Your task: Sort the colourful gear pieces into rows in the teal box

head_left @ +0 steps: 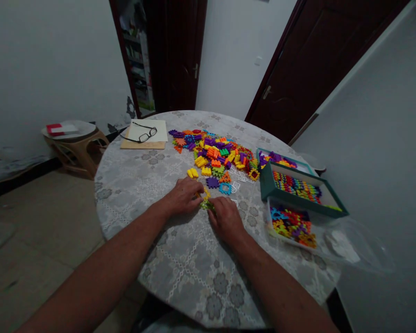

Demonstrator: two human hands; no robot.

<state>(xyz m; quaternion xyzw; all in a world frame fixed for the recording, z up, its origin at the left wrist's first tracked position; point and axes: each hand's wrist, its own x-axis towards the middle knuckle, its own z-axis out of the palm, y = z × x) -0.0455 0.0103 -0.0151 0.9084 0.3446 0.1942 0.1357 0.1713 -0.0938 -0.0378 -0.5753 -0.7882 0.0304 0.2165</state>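
My left hand [186, 196] and my right hand [226, 217] meet near the middle of the round table, both with fingers closed on small interlocking plastic pieces. Between them a yellow piece [205, 193] shows at the left fingertips. A green piece [205, 204] lies against the right fingertips; whether the two are joined I cannot tell. Just beyond the hands are a purple square piece [212, 183], a blue square frame piece [225, 188] and an orange triangular piece [225, 177]. Yellow blocks [192, 173] lie above my left hand.
A heap of colourful pieces [215, 150] covers the table's far middle. On the right stand a green box [303, 189] and a clear plastic bin [291, 226], both holding pieces, beside a clear lid [360, 245]. Glasses [143, 137] rest on paper [161, 127] at far left.
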